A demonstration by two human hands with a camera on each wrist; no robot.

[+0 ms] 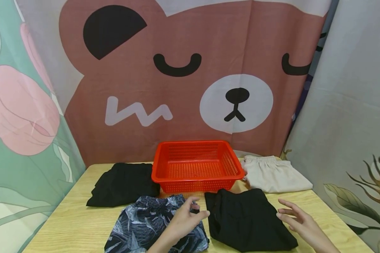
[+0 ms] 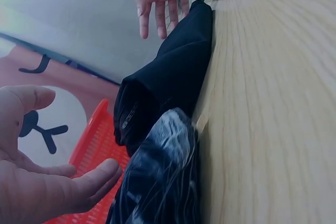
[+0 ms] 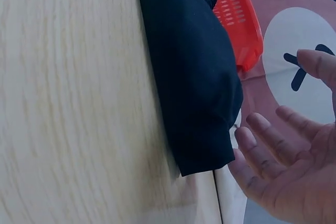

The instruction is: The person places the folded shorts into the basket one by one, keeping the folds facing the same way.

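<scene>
A folded black garment [image 1: 245,219] lies at the front right of the table, between my two hands. My left hand [image 1: 186,218] hovers over the right part of a folded blue-and-white patterned garment [image 1: 142,223], thumb pointing toward the black one. Nothing is in that hand; its fingers are loosely bent in the left wrist view. Just off the black garment's right edge, my right hand [image 1: 299,221] holds nothing. In the right wrist view its fingers [image 3: 262,156] are spread beside the black fabric's end.
Behind the garments stands a red plastic basket [image 1: 194,184] with nothing inside. Another folded black garment [image 1: 123,186] lies left of it, a folded cream garment [image 1: 275,175] with a gathered waistband to its right. A bear-print curtain [image 1: 190,88] hangs behind the wooden table [image 1: 63,218].
</scene>
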